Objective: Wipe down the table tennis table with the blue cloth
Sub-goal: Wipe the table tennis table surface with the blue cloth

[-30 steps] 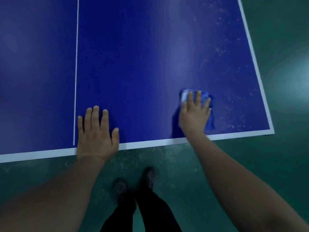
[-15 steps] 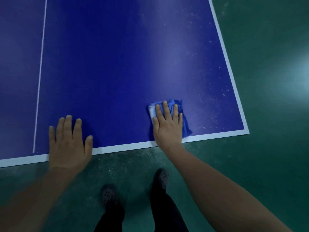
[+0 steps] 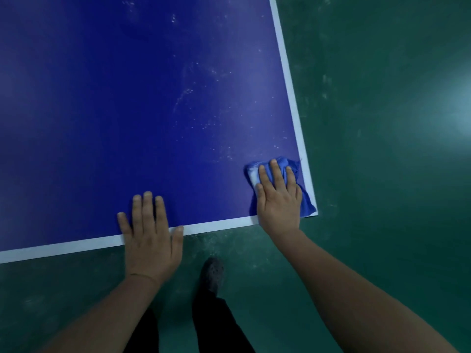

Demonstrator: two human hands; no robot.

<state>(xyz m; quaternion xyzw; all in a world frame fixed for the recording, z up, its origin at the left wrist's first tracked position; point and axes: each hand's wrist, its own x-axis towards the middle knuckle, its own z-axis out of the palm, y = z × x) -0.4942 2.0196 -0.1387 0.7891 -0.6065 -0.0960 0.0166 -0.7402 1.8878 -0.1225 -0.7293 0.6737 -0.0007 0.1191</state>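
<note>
Hands at the near edge of a table tennis table (image 3: 127,110), seen from my head camera: my right hand (image 3: 279,200), at the lower right of the frame, lies flat with straight fingers (image 3: 276,171) on top of the blue cloth (image 3: 304,202), pressing it onto the dark blue surface. The cloth is bunched under my palm, a pale patch of it showing beside my index finger and a fold sticking out to the right of my hand, where it reaches the corner and overlaps the white border line (image 3: 290,80) that runs up the right side of the surface. My left hand (image 3: 151,235), lower centre of the frame, holds nothing; it lies wide and flat across the white end line (image 3: 63,247), fingers spread on the blue, thumb along the edge, the heel of the hand past the edge. White specks and faint smears of dust (image 3: 204,123) dot the surface in the middle and upper right of the frame, above the cloth. The two hands are well apart. Below the edge lies a green floor (image 3: 382,123), scuffed with pale marks, brightly lit at the far right. Between my forearms at the bottom of the frame, one dark shoe (image 3: 212,273) and my dark trouser legs (image 3: 221,327) stand on that floor.
</note>
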